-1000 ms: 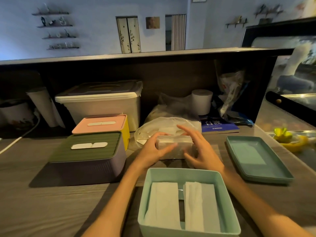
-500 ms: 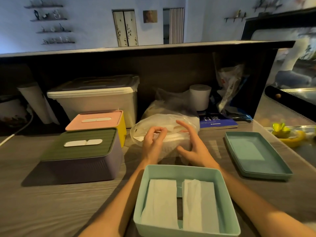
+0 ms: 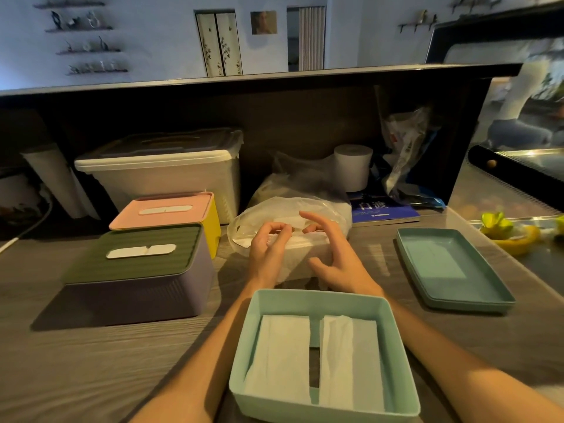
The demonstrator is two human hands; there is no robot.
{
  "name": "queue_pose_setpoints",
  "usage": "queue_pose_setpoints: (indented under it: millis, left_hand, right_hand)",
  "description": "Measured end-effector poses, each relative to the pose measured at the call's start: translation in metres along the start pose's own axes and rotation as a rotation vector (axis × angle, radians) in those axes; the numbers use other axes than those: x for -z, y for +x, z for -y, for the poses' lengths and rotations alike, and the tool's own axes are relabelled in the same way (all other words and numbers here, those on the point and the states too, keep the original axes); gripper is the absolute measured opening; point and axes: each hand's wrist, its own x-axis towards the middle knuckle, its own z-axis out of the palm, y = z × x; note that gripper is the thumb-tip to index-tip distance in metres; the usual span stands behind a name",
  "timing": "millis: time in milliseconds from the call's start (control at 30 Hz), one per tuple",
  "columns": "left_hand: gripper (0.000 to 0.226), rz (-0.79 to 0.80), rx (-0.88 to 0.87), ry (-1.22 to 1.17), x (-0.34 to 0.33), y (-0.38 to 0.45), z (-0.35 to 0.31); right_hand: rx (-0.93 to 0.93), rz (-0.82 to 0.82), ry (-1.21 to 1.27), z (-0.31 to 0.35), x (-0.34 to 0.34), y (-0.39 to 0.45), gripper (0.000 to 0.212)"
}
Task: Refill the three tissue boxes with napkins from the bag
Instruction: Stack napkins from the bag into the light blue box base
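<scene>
A clear plastic bag [image 3: 317,209] of white napkins [image 3: 297,257] lies mid-table. My left hand [image 3: 267,250] has its fingers curled at the bag's near top and seems to pinch the plastic. Just right of it, my right hand [image 3: 334,256] hovers with fingers spread over the wrapped napkin stack. Nearest me sits an open teal tissue box [image 3: 393,337] with two napkin piles inside. Its teal lid [image 3: 494,297] lies to the right. A purple box with a green lid [image 3: 137,270] and a yellow box with a pink lid [image 3: 171,209] stand closed at left.
A large white storage bin [image 3: 164,169] stands behind the closed boxes. A paper roll [image 3: 352,169], a blue book [image 3: 381,209] and crumpled bags line the dark back wall. Yellow-green scraps [image 3: 506,233] lie at the far right edge.
Both hands pressed flat against the sides of a napkin stack a second ago. Since then my left fingers have curled at the bag's plastic and my right hand has spread open.
</scene>
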Motion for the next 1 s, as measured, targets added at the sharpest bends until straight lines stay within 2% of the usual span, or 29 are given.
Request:
queue_pose_setpoints:
  millis: [167, 233, 300, 333, 433, 533, 700, 867, 1000]
  left_hand:
    - [0.01, -0.01, -0.143, 0.139, 0.005, 0.0, -0.002]
    - [0.009, 0.011, -0.085, 0.126, 0.007, -0.001, -0.002]
    - [0.019, 0.059, 0.025, 0.1, 0.01, -0.001, -0.004]
    - [0.023, 0.091, 0.043, 0.12, 0.013, 0.0, -0.004]
    - [0.039, 0.282, -0.081, 0.313, 0.027, 0.002, -0.014]
    - [0.044, 0.426, -0.187, 0.439, 0.042, 0.004, -0.017]
    - [0.045, 0.383, -0.345, 0.533, 0.048, 0.007, -0.02]
    - [0.056, 0.417, -0.25, 0.552, 0.052, 0.008, -0.017]
    - [0.037, 0.403, -0.218, 0.53, 0.052, 0.009, -0.02]
  right_hand:
    - [0.058, 0.048, -0.219, 0.0, 0.006, -0.004, 0.082]
    - [0.094, 0.087, -0.386, -0.004, 0.009, -0.004, 0.081]
    - [0.087, 0.143, -0.486, -0.007, 0.01, -0.003, 0.082]
    - [0.077, 0.148, -0.49, -0.008, 0.011, -0.003, 0.081]
    - [0.07, 0.131, -0.427, -0.009, 0.019, -0.001, 0.071]
    - [0.089, 0.12, -0.389, -0.008, 0.025, -0.001, 0.063]
    - [0.066, 0.029, -0.345, -0.002, 0.029, 0.003, 0.059]
    - [-0.006, 0.111, -0.321, -0.005, 0.028, -0.001, 0.074]
    - [-0.098, 0.06, -0.261, -0.007, 0.028, 0.001, 0.073]
